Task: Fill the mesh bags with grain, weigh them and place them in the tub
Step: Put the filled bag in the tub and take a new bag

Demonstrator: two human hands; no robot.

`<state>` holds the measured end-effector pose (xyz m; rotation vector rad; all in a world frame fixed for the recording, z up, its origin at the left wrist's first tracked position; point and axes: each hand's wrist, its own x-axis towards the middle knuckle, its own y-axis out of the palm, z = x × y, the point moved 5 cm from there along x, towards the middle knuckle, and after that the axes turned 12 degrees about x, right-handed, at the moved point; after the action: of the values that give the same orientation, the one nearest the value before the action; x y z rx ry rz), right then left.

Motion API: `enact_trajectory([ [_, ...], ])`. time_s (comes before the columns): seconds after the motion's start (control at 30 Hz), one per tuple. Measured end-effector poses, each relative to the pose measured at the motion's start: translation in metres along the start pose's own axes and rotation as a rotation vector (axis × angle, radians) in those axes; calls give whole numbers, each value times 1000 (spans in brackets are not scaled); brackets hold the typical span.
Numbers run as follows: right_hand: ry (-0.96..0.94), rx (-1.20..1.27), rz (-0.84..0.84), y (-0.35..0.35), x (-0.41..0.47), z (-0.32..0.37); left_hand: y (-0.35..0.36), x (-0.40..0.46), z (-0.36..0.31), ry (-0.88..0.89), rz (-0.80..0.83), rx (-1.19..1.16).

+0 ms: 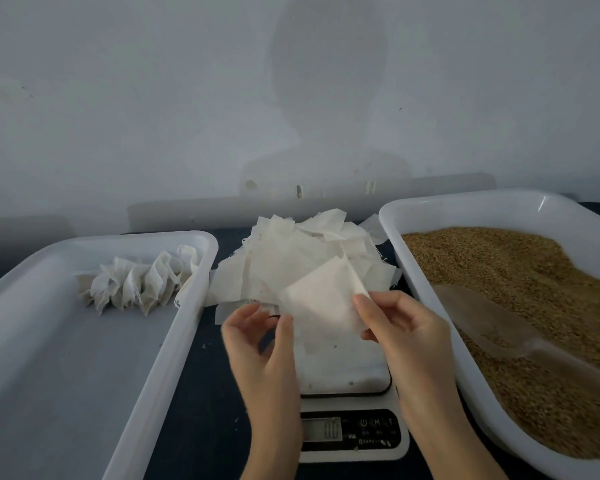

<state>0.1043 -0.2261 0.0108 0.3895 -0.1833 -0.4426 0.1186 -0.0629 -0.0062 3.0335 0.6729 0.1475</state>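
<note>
My two hands hold one flat white mesh bag (321, 299) above the scale (347, 403). My right hand (399, 330) pinches its right edge between thumb and fingers. My left hand (260, 344) grips its lower left edge with the thumb on the fabric. Behind the bag lies a loose pile of empty mesh bags (302, 251). The white tub (174, 341) on the left holds several filled, bunched bags (142, 282) at its far end. The right tub (440, 306) is full of brown grain (520, 271), with a translucent scoop (492, 320) lying in it.
The scale's display (323, 429) reads zero, and its platform sits under my hands. A dark tabletop (201, 410) shows between the tubs, with a few stray grains on it. A pale wall stands close behind the table.
</note>
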Motion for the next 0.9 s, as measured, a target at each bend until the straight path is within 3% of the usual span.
enact_trajectory([
  [0.07, -159, -102, 25, -1, -6, 11, -4, -4, -16, 155, 9, 49],
  [0.2, -401, -343, 168, 9, -20, 21, 24, -20, -32, 224, 481, 118],
  [0.33, -613, -617, 203, 6, -33, 20, 28, -23, -22, 81, 475, 72],
  [0.5, -517, -559, 248, -6, -43, 15, 18, -32, -6, -74, 523, 11],
  [0.73, -505, -586, 264, -11, -62, 5, 0, -45, 10, -99, 432, 85],
  [0.9, -328, -527, 308, -15, -65, 4, 4, -50, 8, -64, 534, 125],
])
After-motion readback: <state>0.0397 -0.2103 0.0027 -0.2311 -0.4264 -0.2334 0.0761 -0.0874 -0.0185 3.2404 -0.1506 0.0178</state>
